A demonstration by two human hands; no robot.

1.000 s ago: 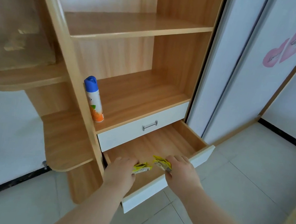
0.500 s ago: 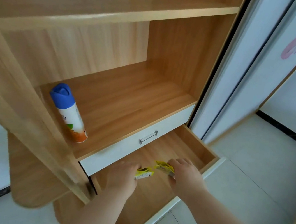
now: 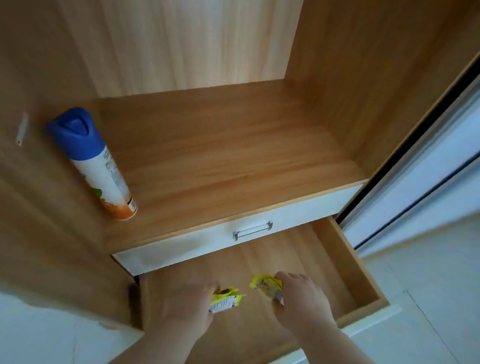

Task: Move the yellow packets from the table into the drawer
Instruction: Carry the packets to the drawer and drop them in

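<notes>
The lower drawer (image 3: 345, 256) of the wooden cabinet is pulled fully out, exposing its wood-grain bottom. Both of the person's hands are inside the drawer outline, over the front half of the bottom panel.

Left hand (image 3: 185, 306): palm down, fingers curled around one yellow packet (image 3: 226, 299). The packet projects to the right of the fingers, with a white printed panel facing up.

Right hand (image 3: 301, 306): palm down, fingers pinching a second yellow packet (image 3: 263, 285). This packet projects to the left of the fingers.

The two packets are near each other but do not touch. Whether either packet rests on the drawer bottom or is held just above it cannot be determined.

Directly above the open drawer, the upper drawer (image 3: 305, 211) is closed. Its white front carries a metal bar handle (image 3: 252, 232).

The shelf (image 3: 221, 149) above the upper drawer holds one aerosol spray can (image 3: 97, 166) with a blue cap and a white and orange body. It stands on its base at the shelf's left end, near the front edge.

A white sliding door (image 3: 451, 142) adjoins the cabinet on the right, and white floor tiles (image 3: 444, 315) lie below it.
</notes>
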